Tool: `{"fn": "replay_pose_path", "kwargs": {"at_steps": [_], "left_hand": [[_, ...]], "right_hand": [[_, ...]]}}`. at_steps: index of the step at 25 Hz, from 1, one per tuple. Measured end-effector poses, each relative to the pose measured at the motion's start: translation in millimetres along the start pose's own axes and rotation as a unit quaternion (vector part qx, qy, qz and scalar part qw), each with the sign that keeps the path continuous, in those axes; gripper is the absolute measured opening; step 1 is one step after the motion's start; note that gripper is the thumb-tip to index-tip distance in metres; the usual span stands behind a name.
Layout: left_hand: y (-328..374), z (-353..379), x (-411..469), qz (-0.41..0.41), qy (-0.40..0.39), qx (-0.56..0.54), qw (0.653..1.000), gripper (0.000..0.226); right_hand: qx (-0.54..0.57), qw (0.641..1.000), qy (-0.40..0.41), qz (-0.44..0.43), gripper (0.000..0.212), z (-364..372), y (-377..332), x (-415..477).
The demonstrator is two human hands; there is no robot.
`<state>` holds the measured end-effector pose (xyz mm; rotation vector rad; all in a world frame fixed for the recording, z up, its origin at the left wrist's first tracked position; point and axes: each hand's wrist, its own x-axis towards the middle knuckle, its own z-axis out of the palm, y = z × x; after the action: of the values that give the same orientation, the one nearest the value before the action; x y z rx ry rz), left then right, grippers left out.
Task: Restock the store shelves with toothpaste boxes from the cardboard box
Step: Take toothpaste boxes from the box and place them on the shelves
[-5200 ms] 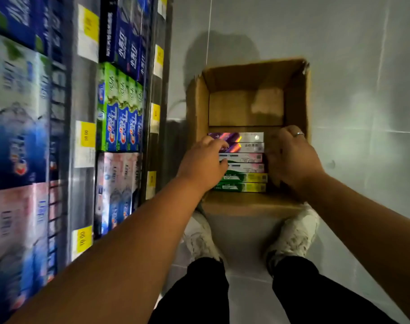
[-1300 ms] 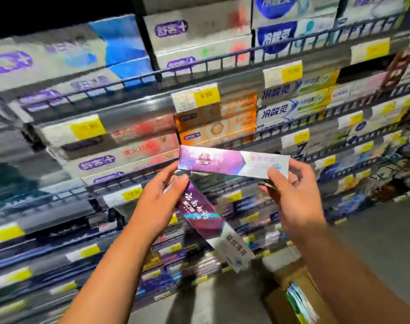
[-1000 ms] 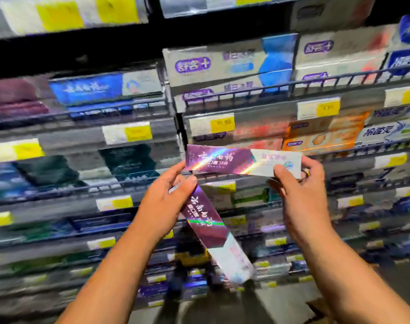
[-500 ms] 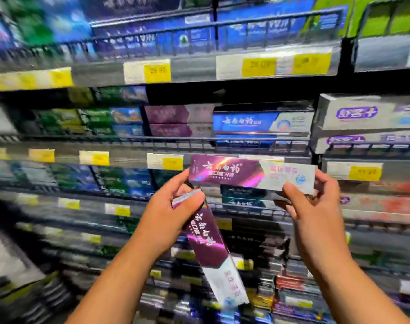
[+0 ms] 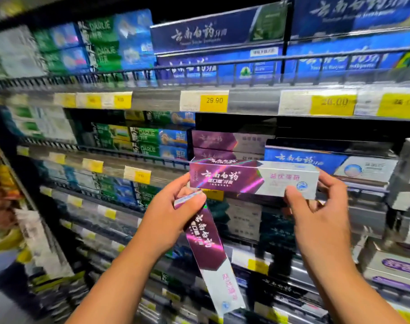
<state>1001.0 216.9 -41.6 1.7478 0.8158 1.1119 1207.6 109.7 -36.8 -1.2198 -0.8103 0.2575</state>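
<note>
Right hand [image 5: 316, 206] is pinching the right end of a purple toothpaste box [image 5: 253, 178], thumb on the front face and fingers behind. The left hand [image 5: 173, 211] steadies the other end with its fingertips while clamping a second purple box [image 5: 208, 249], which hangs down and to the right.

The top box lies flat, with its long axis running left to right along the shelf edge. The matching purple stack [image 5: 225, 141] sits just beyond it, a bit higher and farther in, beside a blue box [image 5: 302, 160] on the right. So I'd say the next move is a straight push away and slightly up onto that stack, with no turning needed. Both hands look about equally close.

The boxes are thin glossy card with a holographic sheen and sharp corners, probably slippery and easy to dent. The wire rail along the shelf front could snag the bottom edge.
</note>
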Motion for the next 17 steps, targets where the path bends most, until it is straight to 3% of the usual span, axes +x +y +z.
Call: {"fn": "replay_pose_path", "kwargs": {"at_steps": [3, 6, 9, 17], "left_hand": [[2.5, -16.3, 16.8, 0.024, -0.013, -0.013, 1.000, 0.036], [-5.0, -42.0, 39.1, 0.028, -0.050, -0.024, 0.998, 0.045], [-10.0, -63.9, 63.7, 0.044, -0.096, -0.025, 0.994, 0.026], [-35.7, -100.4, 120.0, 0.069, -0.171, -0.003, 0.983, 0.026]], "right_hand": [[-0.123, 0.990, 0.001, -0.072, 0.045, 14.4, 0.4, 7.0], [-0.229, 0.959, -0.001, -0.166, 0.044, 35.0, -2.2, 12.2], [-0.314, 0.926, 0.034, -0.206, 0.044, 60.0, -5.9, 19.0], [-0.507, 0.844, 0.062, -0.164, 0.042, 113.7, -15.3, 23.9]]}}
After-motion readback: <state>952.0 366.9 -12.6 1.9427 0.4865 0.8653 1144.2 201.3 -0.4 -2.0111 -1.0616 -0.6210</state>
